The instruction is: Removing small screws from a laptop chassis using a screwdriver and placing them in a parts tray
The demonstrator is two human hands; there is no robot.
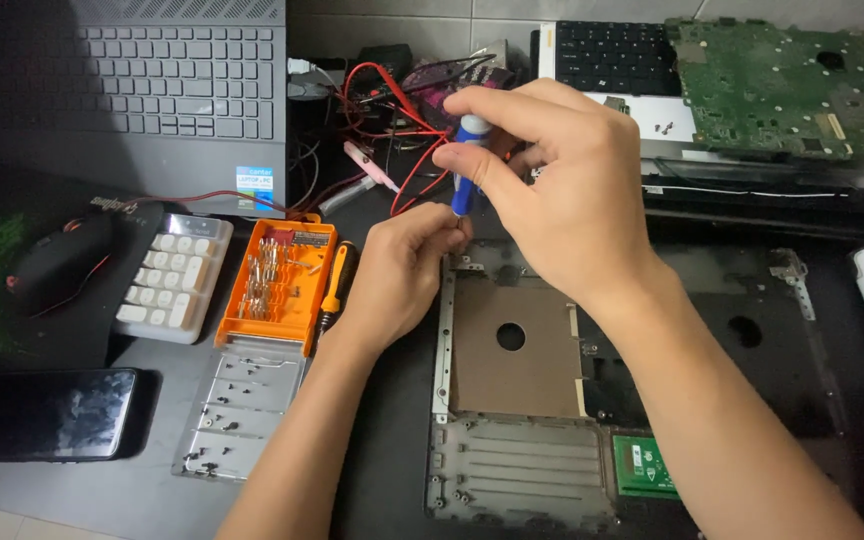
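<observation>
Head view: blue-white screwdriver (467,165) in right hand (562,190); orange bit case (277,285) left.

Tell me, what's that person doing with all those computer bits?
The right hand holds a blue screwdriver upright over an opened laptop shell. The left hand steadies its tip near the shell's top edge. An orange bit case and a green circuit board lie nearby.

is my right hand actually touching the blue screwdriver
Touching. The head view shows the right hand with its fingers wrapped around the blue screwdriver, fingertip over its white cap.
</observation>
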